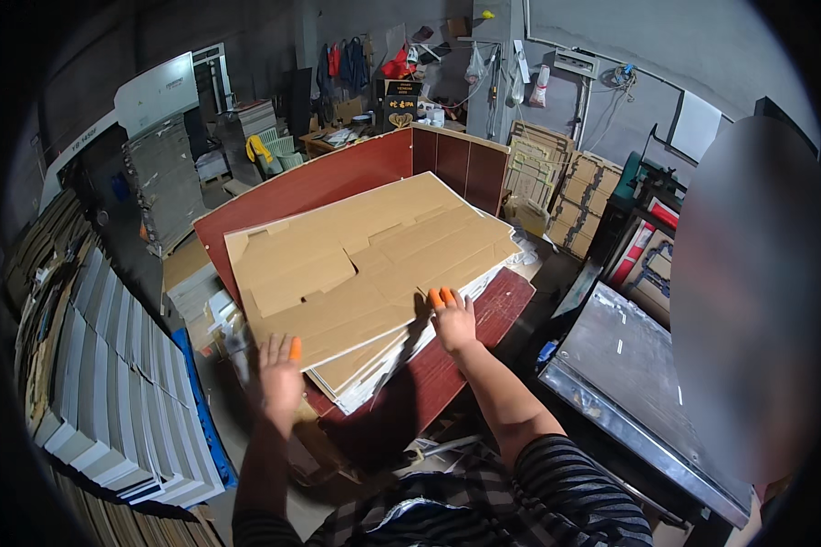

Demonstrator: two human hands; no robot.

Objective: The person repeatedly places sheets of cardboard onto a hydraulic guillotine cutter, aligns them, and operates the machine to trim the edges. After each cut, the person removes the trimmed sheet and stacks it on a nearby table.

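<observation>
A stack of flat brown die-cut cardboard sheets with white edges lies on a dark red table. The lower sheets poke out askew beneath the top one at the near side. At the stack's near left corner, my left hand rests against the edge, fingers stretched out and an orange cover on one fingertip. My right hand has its fingertips at the near edge, farther right, with orange covers on two fingers; its thumb cannot be made out. Neither hand appears to grip a sheet.
Red raised boards border the table's far side. Tall stacks of grey-white sheets stand at left. A machine with a metal bed is at right, beside a blurred patch. Framed die boards lean at the back.
</observation>
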